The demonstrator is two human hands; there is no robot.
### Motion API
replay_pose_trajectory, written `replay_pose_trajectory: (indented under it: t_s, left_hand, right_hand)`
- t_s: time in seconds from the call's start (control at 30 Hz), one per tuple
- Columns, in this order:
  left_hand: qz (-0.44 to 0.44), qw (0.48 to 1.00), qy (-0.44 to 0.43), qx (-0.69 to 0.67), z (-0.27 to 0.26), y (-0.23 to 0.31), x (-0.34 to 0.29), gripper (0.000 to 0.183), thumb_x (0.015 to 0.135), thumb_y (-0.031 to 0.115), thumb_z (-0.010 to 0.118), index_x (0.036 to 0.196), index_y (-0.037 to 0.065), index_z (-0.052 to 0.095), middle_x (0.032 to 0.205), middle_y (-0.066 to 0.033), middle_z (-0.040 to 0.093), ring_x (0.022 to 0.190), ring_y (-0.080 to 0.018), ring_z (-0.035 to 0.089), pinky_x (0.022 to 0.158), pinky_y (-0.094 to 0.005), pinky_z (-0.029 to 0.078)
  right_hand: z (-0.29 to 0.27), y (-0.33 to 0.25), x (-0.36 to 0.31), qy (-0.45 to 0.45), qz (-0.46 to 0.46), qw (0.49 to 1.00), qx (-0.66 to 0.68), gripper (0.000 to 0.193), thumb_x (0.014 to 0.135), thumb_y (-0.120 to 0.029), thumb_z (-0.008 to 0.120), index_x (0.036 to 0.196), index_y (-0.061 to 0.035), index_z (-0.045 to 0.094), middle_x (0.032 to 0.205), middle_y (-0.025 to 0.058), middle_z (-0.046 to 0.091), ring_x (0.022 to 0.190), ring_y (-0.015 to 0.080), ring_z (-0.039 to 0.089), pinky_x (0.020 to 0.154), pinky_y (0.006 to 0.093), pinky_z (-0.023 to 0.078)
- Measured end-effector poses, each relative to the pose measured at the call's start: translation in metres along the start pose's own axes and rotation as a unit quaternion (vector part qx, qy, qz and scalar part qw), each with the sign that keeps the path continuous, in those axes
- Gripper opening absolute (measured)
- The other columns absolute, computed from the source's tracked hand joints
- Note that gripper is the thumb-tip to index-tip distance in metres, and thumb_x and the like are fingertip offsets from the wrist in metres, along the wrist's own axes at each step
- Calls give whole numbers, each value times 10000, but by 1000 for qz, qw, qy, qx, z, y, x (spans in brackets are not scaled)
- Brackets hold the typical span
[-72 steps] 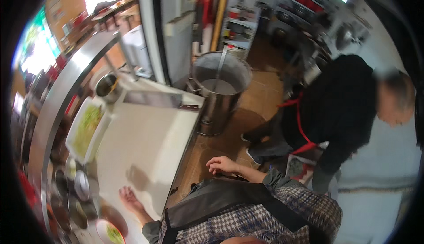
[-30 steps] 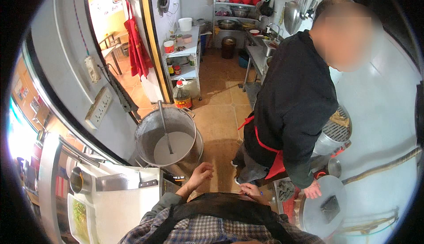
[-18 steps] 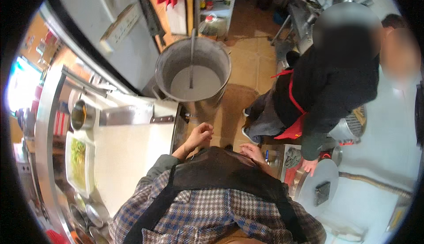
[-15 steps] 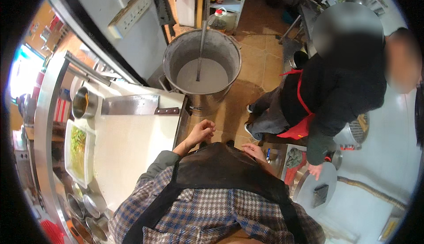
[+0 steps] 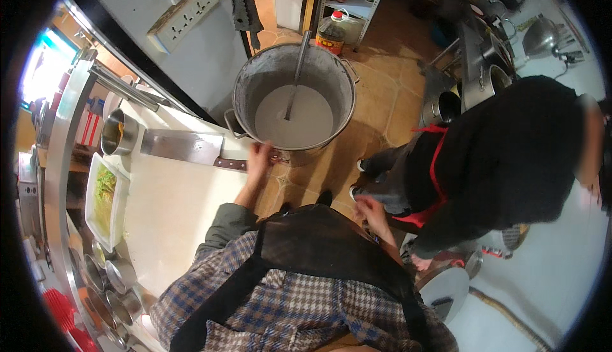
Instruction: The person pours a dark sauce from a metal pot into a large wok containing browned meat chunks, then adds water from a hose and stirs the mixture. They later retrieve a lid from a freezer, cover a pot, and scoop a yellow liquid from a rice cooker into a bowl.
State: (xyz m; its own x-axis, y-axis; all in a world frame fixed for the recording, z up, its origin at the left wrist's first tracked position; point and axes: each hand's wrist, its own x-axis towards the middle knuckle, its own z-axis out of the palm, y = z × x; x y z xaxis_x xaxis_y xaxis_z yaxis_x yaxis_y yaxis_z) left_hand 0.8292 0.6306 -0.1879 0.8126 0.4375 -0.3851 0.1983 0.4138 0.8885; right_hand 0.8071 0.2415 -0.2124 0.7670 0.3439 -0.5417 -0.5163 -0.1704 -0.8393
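A large metal pot [image 5: 347, 106] of greyish-white liquid stands on the floor ahead of me. A long metal rod or handle [image 5: 298, 74] leans in it, its lower end in the liquid. My left hand [image 5: 259, 159] is at the pot's near rim, beside the counter corner, its fingers loosely apart and holding nothing; whether they touch the rim I cannot tell. Just left of it, a cleaver [image 5: 185, 146] lies on the white counter [image 5: 185, 205]. My right hand [image 5: 371, 212] hangs in front of my apron, fingers half spread and nothing in them.
A co-worker [image 5: 503, 161] in black with a red apron stands close on my right. On the left are a steel pot [image 5: 119, 132], a white tray of chopped greens [image 5: 107, 202] and several metal bowls [image 5: 121, 275]. An oil jug [image 5: 331, 33] stands beyond the large pot.
My left hand has reached forward to the pot's near rim. My right hand has lifted slightly forward. The co-worker has bent lower, and the whole view has shifted.
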Motion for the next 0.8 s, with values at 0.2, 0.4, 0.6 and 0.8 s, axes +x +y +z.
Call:
replay_pose_trajectory:
  t_s: [0.2, 0.4, 0.6, 0.8]
  left_hand:
    - [31, 991, 115, 63, -9, 35, 28, 300, 957, 215, 605, 1066, -19, 451, 893, -116, 597, 649, -180, 620, 537, -310, 522]
    - [27, 991, 114, 57, -6, 44, 25, 171, 960, 126, 571, 992, -8, 470, 803, -90, 604, 626, -177, 645, 508, -293, 543]
    - [-29, 991, 129, -28, 17, 46, 18, 152, 961, 97, 551, 994, -16, 454, 898, -126, 596, 676, -214, 661, 567, -324, 601]
    - [-18, 983, 166, -70, 55, 25, 13, 194, 974, 82, 540, 1082, -32, 426, 944, -154, 606, 728, -234, 679, 623, -340, 611]
  right_hand:
    - [-2, -137, 175, 78, -219, 973, -5, 325, 970, -205, 594, 1228, -11, 561, 1029, 45, 635, 902, 122, 597, 788, 272, 500]
    - [25, -225, 298, 32, -223, 965, 131, 392, 987, -304, 558, 1252, -21, 499, 1061, 49, 608, 939, 142, 585, 794, 276, 493]
    - [54, -286, 338, -129, -178, 962, 161, 381, 1000, -327, 531, 1234, -27, 503, 1083, 54, 605, 933, 140, 594, 802, 288, 500]
    - [70, -329, 394, -239, -112, 955, 134, 331, 1016, -338, 485, 1126, -38, 572, 1046, 52, 610, 898, 141, 593, 805, 306, 499]
